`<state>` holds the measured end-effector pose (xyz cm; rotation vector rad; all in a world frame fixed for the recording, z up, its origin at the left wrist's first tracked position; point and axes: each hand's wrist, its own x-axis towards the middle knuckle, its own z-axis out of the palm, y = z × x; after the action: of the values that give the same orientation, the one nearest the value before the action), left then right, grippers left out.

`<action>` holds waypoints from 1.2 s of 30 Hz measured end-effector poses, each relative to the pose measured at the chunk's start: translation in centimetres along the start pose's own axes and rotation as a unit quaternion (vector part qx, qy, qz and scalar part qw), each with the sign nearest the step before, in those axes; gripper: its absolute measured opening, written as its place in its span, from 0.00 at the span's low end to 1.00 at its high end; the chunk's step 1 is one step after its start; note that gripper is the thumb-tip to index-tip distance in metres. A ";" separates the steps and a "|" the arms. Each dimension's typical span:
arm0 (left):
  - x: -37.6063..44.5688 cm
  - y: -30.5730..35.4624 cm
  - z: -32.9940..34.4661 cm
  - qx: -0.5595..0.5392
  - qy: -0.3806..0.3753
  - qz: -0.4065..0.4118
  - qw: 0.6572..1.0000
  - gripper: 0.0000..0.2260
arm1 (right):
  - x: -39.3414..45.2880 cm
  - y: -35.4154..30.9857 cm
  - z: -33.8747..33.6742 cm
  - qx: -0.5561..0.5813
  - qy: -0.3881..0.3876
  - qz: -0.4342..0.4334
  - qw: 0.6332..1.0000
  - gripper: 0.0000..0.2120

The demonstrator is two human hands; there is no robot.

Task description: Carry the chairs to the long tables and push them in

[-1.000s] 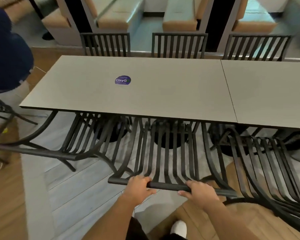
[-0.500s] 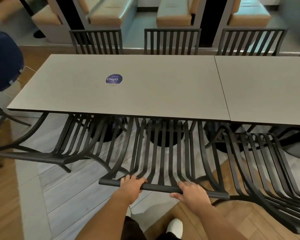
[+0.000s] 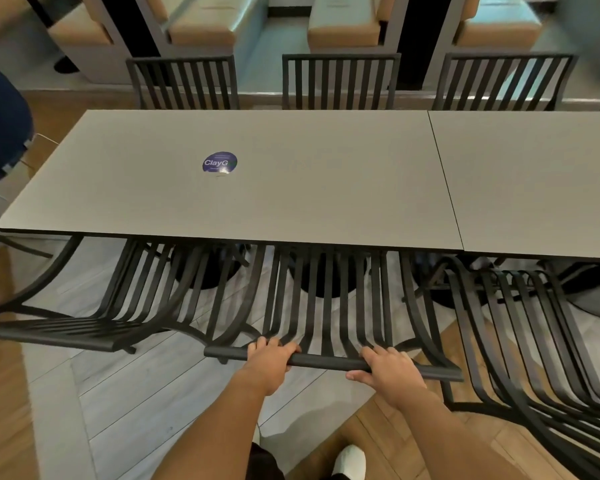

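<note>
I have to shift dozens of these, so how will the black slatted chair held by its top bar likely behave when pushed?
The chair looks like rigid metal slats, so it probably won't flex. Both hands, left hand and right hand, grip its top bar, hinting at some weight. Pushed that high, it might tip rather than slide on the floor.

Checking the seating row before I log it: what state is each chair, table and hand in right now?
Left hand: grips the middle chair's top rail.
Right hand: grips the same rail.
Middle chair: upright, seat under the table's edge.
Left chair: turned at an angle, partly under.
Right chair: seat partly under, back standing out.
Far chairs: pushed in.
Long table: bare but for a round sticker.
</note>
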<state>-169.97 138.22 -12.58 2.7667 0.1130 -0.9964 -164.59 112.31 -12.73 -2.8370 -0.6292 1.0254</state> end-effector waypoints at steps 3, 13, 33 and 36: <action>0.4 0.1 -0.4 0.002 -0.008 0.000 1.000 0.19 | 0.6 0.2 -0.6 0.010 -0.020 -0.006 1.000 0.29; 0.5 0.0 -0.3 -0.020 -0.015 0.003 1.000 0.19 | 0.4 0.1 -1.0 0.006 -0.024 -0.012 1.000 0.28; 2.6 8.2 -5.2 -0.048 0.038 0.133 0.989 0.14 | -9.0 5.6 -3.8 0.341 0.172 0.247 0.890 0.17; 2.6 12.1 -5.5 -0.043 0.054 0.172 0.983 0.13 | -11.6 8.4 -2.9 0.348 0.191 0.293 0.870 0.17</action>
<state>-162.86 127.57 -8.12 2.6370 -0.2910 -0.7333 -167.84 100.26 -5.07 -2.4393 0.5712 0.5154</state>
